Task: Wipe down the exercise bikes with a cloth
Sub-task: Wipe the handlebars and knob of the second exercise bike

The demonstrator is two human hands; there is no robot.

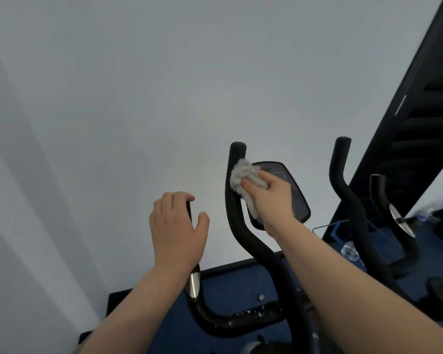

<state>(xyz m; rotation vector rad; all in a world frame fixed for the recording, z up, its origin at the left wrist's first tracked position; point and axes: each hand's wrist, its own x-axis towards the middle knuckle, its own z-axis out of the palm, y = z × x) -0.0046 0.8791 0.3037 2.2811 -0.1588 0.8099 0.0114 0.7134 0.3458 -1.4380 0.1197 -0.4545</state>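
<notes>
Right hand [271, 198] up at the bike's upright handlebar [234, 190], fingers curled around a bunched grey cloth [246, 180] and pressing it against the bar's inner side, just below the rounded tip. The console screen [289, 190] sits directly behind those knuckles, partly hidden by them. Left hand [177, 226] is out on the side grip [189, 213], fingers and thumb wrapped round the dark bar above its shiny metal sensor patch [193, 283], likely steadying things. That cloth looks soft, fluffy and light, so it should mould round the tube; best gripped as a wad in the fingertips, with loose fabric trailing below the palm. The bar itself appears rigid with a foam-like skin, probably grippy rather than slick, so firm strokes along its length should suit. The second upright bar [340, 169], beyond the fingers to the right, is untouched.
</notes>
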